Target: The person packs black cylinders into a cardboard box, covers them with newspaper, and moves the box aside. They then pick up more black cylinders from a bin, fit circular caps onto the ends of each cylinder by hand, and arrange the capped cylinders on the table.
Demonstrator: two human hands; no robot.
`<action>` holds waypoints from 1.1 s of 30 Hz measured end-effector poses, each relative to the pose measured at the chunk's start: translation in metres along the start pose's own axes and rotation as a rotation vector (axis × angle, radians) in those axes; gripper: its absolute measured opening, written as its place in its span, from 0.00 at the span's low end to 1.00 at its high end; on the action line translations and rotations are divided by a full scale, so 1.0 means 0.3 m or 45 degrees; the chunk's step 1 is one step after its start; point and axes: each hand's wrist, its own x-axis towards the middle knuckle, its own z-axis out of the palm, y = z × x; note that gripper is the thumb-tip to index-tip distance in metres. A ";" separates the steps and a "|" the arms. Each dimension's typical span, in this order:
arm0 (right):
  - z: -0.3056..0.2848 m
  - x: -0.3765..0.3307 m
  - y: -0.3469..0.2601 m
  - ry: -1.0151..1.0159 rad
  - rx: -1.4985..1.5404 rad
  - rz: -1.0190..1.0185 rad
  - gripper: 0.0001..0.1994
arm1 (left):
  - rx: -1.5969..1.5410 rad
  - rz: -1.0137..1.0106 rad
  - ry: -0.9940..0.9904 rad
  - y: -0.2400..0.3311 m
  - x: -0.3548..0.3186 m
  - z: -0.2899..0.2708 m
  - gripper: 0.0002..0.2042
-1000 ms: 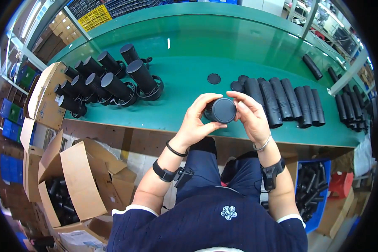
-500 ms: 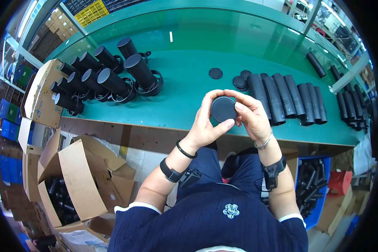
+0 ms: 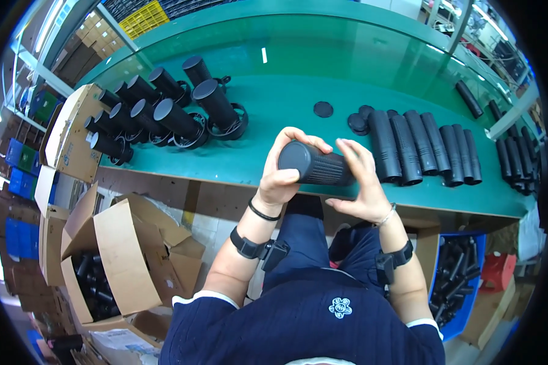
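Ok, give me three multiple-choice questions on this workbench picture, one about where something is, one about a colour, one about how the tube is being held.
1. Where do the loose black ribbed tubes lie in a row?
A. on the person's right
B. on the person's left
C. on the floor

2. What colour is the long workbench top?
A. white
B. green
C. red

3. How is the black ribbed plastic tube held?
A. resting on the bench
B. left hand only
C. between both hands

Answers: 1 A, they lie right of the hands. 2 B, the top is green. 3 C, the left hand grips its capped end and the right hand the other.
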 end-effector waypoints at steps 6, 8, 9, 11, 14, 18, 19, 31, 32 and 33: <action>0.122 -0.052 0.083 0.329 -0.424 0.011 0.40 | -0.072 -0.077 0.348 -0.015 -0.051 -0.012 0.38; 0.151 -0.044 0.087 0.389 -0.531 -0.059 0.42 | -0.088 0.049 0.229 -0.049 -0.073 0.005 0.37; 0.165 -0.046 0.107 0.421 -0.538 -0.104 0.42 | 0.026 0.023 0.260 -0.058 -0.079 0.005 0.37; 0.208 -0.058 0.147 0.445 -0.398 -0.095 0.42 | 0.141 0.026 0.226 -0.051 -0.078 0.000 0.36; 0.227 -0.056 0.156 0.379 -0.284 -0.070 0.41 | 0.638 0.047 0.094 -0.041 -0.084 0.019 0.35; 0.239 -0.060 0.214 0.248 0.119 0.076 0.29 | 1.198 0.180 -0.127 -0.065 -0.086 0.068 0.31; 0.252 -0.072 0.239 0.230 0.249 0.110 0.29 | 1.254 0.208 -0.135 -0.072 -0.091 0.071 0.31; 0.260 -0.058 0.226 0.110 0.779 0.348 0.26 | 1.250 0.250 0.095 -0.127 -0.118 0.096 0.32; 0.266 -0.056 0.255 0.123 0.846 0.322 0.27 | 1.240 0.258 0.093 -0.133 -0.106 0.098 0.32; 0.274 -0.052 0.280 0.136 0.915 0.295 0.27 | 1.260 0.278 0.101 -0.138 -0.088 0.101 0.33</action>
